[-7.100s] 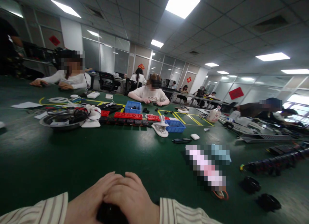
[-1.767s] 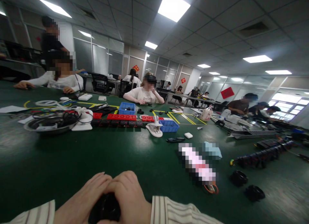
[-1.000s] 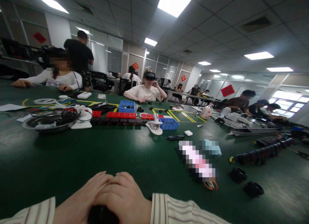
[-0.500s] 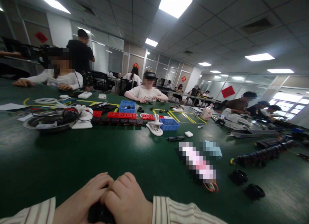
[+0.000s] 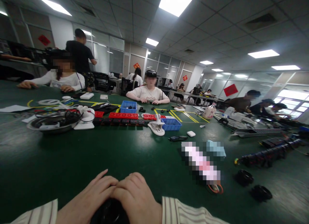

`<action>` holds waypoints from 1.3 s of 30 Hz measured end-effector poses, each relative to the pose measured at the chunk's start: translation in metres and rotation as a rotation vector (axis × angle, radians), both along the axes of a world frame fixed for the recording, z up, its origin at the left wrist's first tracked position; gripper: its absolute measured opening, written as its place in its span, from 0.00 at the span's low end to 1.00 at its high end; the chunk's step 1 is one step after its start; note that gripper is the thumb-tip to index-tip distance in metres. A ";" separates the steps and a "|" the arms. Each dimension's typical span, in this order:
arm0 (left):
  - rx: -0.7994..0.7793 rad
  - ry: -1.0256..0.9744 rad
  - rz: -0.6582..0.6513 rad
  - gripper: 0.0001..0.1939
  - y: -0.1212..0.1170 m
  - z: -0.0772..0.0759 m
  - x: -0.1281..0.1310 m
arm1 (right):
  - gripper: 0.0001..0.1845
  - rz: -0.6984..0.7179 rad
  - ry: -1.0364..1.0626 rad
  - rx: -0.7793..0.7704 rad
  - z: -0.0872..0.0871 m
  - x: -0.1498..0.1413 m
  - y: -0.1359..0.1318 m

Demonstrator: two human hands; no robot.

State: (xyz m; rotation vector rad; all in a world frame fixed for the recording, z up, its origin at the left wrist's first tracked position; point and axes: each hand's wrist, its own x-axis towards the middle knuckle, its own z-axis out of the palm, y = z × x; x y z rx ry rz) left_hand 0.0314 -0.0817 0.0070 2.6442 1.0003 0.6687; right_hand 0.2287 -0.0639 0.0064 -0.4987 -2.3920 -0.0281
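Note:
At the bottom of the head view, a glossy black rounded object (image 5: 111, 212) sits between my two hands, its lower part cut off by the frame edge. My left hand (image 5: 93, 195) lies along its left and far side, with one finger lifted a little apart. From the right, my right hand (image 5: 137, 195) wraps over it with fingers curled, touching the left fingertips. The object's exact kind cannot be made out. Two similar black rounded pieces, a farther one (image 5: 244, 178) and a nearer one (image 5: 261, 193), rest on the green table (image 5: 60, 162) to the right.
A blurred-out pink item (image 5: 201, 162) and a blue one (image 5: 215, 148) lie right of my hands. Farther off are a white clip (image 5: 156, 125), a blue basket (image 5: 172, 124), red sockets (image 5: 123, 116) and a metal bowl (image 5: 54, 129). A person (image 5: 150, 92) sits opposite.
My hands and the black object have shifted slightly right in view, and more of the object shows between them. The whole scene has moved a little right with the camera.

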 end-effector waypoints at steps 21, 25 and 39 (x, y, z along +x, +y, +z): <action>-0.226 0.044 -0.046 0.23 0.001 0.010 0.009 | 0.18 0.231 -0.193 0.028 0.006 0.001 0.003; 0.005 -0.044 0.097 0.38 -0.004 -0.003 0.006 | 0.33 0.122 -0.079 -0.022 0.010 -0.002 0.000; -0.174 0.001 -0.042 0.14 0.000 0.015 0.012 | 0.25 0.127 -0.159 -0.004 -0.003 -0.003 0.006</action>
